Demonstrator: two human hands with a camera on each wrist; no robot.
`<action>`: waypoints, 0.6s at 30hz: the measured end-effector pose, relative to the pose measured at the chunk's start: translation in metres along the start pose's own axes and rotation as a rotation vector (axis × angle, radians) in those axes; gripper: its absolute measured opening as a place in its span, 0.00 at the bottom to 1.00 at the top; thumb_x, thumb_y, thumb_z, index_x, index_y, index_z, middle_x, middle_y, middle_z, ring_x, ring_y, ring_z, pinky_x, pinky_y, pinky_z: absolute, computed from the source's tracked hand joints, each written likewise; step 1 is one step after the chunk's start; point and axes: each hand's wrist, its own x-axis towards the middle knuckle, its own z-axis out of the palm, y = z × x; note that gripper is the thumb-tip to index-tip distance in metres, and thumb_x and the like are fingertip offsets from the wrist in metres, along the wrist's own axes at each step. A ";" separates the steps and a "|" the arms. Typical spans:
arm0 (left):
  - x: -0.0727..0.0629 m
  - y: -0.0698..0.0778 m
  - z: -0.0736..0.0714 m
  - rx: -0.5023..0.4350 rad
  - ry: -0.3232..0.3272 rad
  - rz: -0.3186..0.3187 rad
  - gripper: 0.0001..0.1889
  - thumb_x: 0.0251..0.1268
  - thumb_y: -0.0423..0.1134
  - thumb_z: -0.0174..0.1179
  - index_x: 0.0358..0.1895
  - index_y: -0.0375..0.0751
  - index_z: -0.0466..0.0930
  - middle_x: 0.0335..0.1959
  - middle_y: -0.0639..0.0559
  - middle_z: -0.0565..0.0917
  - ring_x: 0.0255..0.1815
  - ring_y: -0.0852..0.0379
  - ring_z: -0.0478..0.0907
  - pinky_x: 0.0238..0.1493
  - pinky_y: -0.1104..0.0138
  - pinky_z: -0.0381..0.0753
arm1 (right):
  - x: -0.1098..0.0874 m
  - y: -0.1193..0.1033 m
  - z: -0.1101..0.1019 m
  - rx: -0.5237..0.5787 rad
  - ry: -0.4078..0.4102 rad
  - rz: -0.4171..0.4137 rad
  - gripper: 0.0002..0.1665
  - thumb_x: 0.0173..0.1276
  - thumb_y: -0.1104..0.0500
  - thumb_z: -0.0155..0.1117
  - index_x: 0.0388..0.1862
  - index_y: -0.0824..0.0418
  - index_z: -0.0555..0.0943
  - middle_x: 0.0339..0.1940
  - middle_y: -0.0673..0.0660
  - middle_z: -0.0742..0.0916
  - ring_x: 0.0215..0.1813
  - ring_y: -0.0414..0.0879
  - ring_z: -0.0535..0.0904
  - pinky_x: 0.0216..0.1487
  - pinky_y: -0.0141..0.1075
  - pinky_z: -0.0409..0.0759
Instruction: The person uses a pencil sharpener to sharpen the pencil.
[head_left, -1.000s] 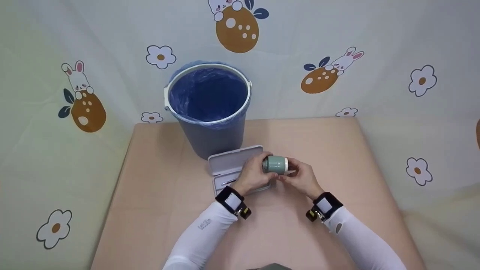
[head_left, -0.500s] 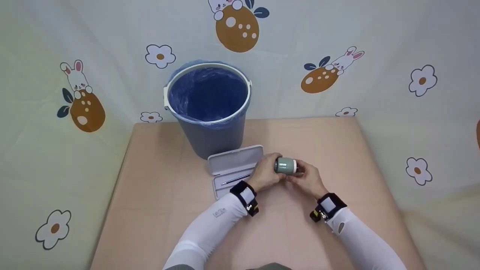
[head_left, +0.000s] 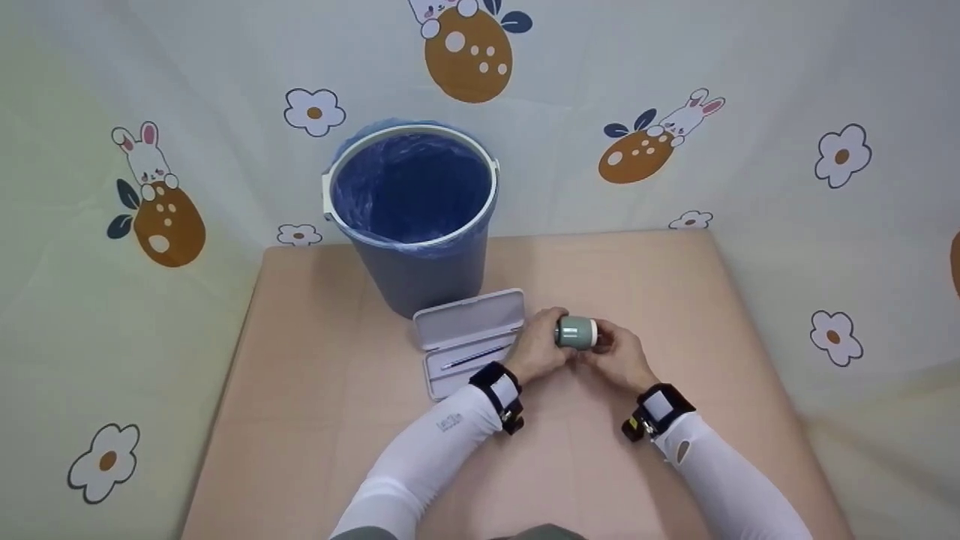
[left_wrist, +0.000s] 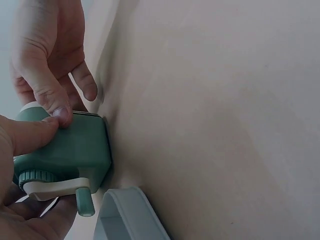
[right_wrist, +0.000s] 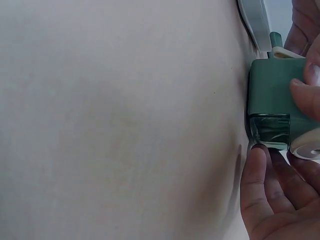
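A green hand-crank pencil sharpener [head_left: 576,332] is held between both hands above the table, its white end towards the right. My left hand [head_left: 537,349] grips its crank end, thumb on top of the body; the cream crank [left_wrist: 57,188] shows in the left wrist view. From the other end my right hand [head_left: 621,355] holds it, thumb pressed on the body and fingers by the clear shavings drawer [right_wrist: 271,129]. Left of the hands lies an open lilac pencil case [head_left: 470,319] with a dark slim pencil [head_left: 475,357] inside.
A large grey-blue bin [head_left: 427,277] lined with a blue bag stands behind the pencil case. The table [head_left: 315,390] wears a peach cover, and a printed curtain [head_left: 570,82] hangs along its back and sides.
Both hands have shifted to the right with the pencil sharpener, the left hand more so. More of the pencil case and its pencil now shows.
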 end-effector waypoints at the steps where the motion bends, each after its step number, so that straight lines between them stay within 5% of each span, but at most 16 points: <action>1: 0.003 -0.006 0.006 0.001 0.010 0.010 0.39 0.56 0.38 0.83 0.73 0.40 0.80 0.65 0.42 0.89 0.66 0.46 0.87 0.75 0.56 0.83 | 0.000 0.000 -0.001 0.001 0.001 0.000 0.38 0.64 0.69 0.81 0.73 0.74 0.80 0.67 0.76 0.89 0.61 0.66 0.93 0.63 0.44 0.92; 12: 0.003 -0.018 0.013 0.079 0.093 0.101 0.40 0.53 0.42 0.85 0.71 0.42 0.81 0.60 0.45 0.91 0.60 0.50 0.89 0.67 0.58 0.87 | 0.002 0.000 0.001 0.003 -0.001 -0.014 0.38 0.65 0.67 0.82 0.73 0.72 0.80 0.66 0.73 0.90 0.62 0.63 0.93 0.67 0.49 0.91; 14: -0.002 -0.015 0.010 0.100 0.102 0.125 0.42 0.55 0.44 0.85 0.75 0.41 0.78 0.62 0.44 0.90 0.62 0.49 0.89 0.70 0.58 0.86 | 0.002 0.000 0.001 0.000 -0.001 -0.006 0.38 0.65 0.67 0.82 0.73 0.73 0.80 0.66 0.74 0.90 0.62 0.63 0.93 0.67 0.49 0.91; 18: -0.024 0.016 -0.019 0.078 0.066 0.108 0.45 0.61 0.43 0.82 0.81 0.36 0.72 0.72 0.37 0.85 0.73 0.41 0.85 0.80 0.53 0.80 | -0.001 0.000 0.001 -0.004 0.003 -0.001 0.39 0.65 0.67 0.82 0.74 0.73 0.79 0.66 0.74 0.90 0.61 0.63 0.93 0.67 0.47 0.91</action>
